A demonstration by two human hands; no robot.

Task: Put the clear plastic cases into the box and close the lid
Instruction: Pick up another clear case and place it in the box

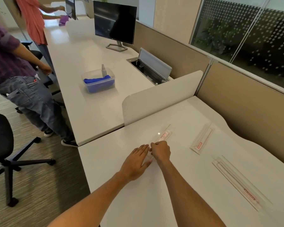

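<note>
While both forearms are stretched out over the white tabletop (138, 202), a clear plastic case (162, 136) with red print is handled at its near end. The left hand (136, 163) is laid flat and open, palm down, with its fingers pointing at the case and the thumb spread beside it. The right hand (160, 152) is curled closed over the near end of that case; whether the case is truly pinched cannot be told, since the fingertips are hidden. A second clear case (202, 140) is seen lying flat to the right, well apart from the hands, and a third, longer clear case (239, 182) is laid nearer the right edge. On the neighbouring desk beyond a low white divider (154, 102), a clear tub (98, 81) holding blue cloth and a small spray bottle (104, 70) is placed, with a dark monitor (115, 23) behind it.
</note>
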